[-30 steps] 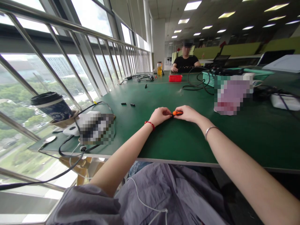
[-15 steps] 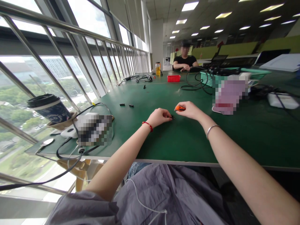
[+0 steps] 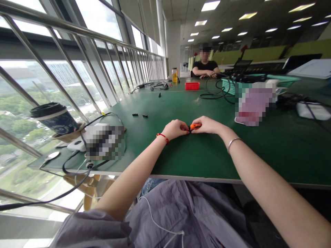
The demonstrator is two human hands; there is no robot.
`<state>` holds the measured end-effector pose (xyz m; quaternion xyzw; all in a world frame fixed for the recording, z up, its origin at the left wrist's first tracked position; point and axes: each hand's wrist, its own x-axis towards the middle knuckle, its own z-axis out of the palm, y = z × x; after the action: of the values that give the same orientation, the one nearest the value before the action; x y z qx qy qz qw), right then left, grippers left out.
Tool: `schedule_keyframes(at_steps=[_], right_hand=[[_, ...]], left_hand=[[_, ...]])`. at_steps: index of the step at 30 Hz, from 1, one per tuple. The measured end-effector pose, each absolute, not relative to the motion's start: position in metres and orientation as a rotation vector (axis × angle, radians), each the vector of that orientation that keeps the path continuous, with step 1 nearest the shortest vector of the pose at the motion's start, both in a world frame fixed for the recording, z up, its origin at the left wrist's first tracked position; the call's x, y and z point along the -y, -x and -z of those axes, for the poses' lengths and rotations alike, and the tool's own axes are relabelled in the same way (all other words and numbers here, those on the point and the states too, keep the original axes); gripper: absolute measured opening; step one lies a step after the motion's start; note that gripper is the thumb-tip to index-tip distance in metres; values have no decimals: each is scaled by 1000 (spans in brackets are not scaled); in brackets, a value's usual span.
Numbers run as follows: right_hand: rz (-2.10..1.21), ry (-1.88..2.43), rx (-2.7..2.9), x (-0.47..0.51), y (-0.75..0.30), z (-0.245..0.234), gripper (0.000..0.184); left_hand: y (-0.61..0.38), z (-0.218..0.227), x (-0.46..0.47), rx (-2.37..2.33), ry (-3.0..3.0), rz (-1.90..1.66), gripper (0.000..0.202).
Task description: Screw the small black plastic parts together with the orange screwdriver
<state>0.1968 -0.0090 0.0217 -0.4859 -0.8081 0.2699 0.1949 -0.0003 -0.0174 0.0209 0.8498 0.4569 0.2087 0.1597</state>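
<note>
Holding an orange-and-black hand tool (image 3: 196,126) close to a small black part (image 3: 186,129), mid-frame.
Gripped by the right hand (image 3: 208,125), the tool lies roughly left to right, its dark end towards the left hand (image 3: 176,130), whose thumb and fingers pinch the part just beside it; contact is too small to tell. Forearms (image 3: 139,177) converge from the lower left and lower right over a green tabletop (image 3: 199,156).

The right hand (image 3: 209,124) returned the orange tool (image 3: 196,126) to the left hand's (image 3: 176,129) fingertips. The co-worker's hands (image 3: 210,73), earlier apart, came together.
</note>
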Motion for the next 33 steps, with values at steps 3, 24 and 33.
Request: schedule_keyframes(at_steps=[3, 24, 33], right_hand=[[-753, 1372, 2264, 11, -197, -24, 28], [-768, 1367, 2253, 8, -196, -19, 29], [-744, 1417, 2201, 14, -197, -26, 32]], left_hand=[[1, -24, 18, -1307, -2460, -600, 24], [1, -19, 14, -1421, -2523, -800, 19], [0, -26, 21, -1384, -2603, -582, 21]])
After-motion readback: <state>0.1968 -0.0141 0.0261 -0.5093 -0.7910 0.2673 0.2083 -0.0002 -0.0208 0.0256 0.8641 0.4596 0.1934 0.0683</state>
